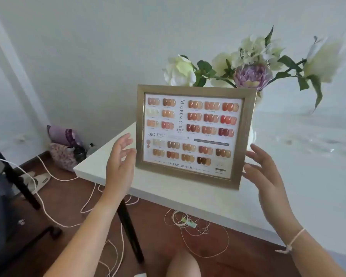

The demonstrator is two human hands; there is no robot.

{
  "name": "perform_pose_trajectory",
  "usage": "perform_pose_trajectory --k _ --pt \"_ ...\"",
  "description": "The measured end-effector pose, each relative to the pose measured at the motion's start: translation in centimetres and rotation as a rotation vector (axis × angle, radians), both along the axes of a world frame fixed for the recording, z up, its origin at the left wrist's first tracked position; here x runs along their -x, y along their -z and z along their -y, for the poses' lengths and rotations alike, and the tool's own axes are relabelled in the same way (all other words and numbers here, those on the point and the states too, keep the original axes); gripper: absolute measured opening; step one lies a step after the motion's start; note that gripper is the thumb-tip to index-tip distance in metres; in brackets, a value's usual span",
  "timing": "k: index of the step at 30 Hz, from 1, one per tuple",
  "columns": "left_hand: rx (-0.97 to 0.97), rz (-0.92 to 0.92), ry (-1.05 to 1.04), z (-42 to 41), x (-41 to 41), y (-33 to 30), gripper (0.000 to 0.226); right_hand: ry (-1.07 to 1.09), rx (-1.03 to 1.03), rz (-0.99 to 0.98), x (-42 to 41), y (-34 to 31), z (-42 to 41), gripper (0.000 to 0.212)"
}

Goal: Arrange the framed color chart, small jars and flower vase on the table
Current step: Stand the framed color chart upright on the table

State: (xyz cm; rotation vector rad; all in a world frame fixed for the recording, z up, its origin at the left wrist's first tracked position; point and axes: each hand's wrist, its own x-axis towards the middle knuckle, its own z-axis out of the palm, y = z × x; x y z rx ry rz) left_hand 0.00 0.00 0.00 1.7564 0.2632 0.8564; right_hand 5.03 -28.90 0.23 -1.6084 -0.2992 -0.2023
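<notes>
The framed color chart (194, 134), in a gold frame with rows of nail swatches, stands upright on the white table (168, 188) near its left corner. My left hand (119, 160) hovers open just left of the frame, fingers spread, barely apart from its edge. My right hand (268, 176) is open at the frame's lower right side, also not gripping. Behind the frame stands the flower vase (253, 134), mostly hidden, with white and purple flowers (252, 74) rising above it. No small jars are visible.
A wall stands close behind the table. On the wooden floor lie white cords (190, 222), slippers (38, 179) and a purple floral bag (64, 148) by the wall. A black chair frame (18, 176) is at the left. The table's black leg (130, 230) is near my left forearm.
</notes>
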Motion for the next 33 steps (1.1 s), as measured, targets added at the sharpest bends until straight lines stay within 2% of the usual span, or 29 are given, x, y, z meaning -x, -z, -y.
perform_pose_trajectory --k 6,11,16,25,33 --pt "-0.060 -0.238 0.056 -2.2 -2.0 1.5 0.044 -0.094 0.085 -0.102 -1.3 1.9 -0.3 0.047" --pt "-0.078 -0.343 0.092 -3.1 -2.9 2.3 0.047 -0.085 0.150 -0.127 -1.6 2.3 -0.2 0.048" --pt "-0.162 -0.398 0.174 -3.5 -3.3 2.5 0.041 -0.080 0.258 -0.134 -2.0 2.5 -0.3 0.049" --pt "-0.215 -0.422 0.216 -4.4 -3.5 2.6 0.041 -0.065 0.269 -0.111 -2.2 2.6 -0.3 0.039" --pt "-0.122 -0.277 0.291 -4.8 -1.4 2.5 0.045 -0.082 0.228 -0.062 -2.2 2.0 -0.7 0.039"
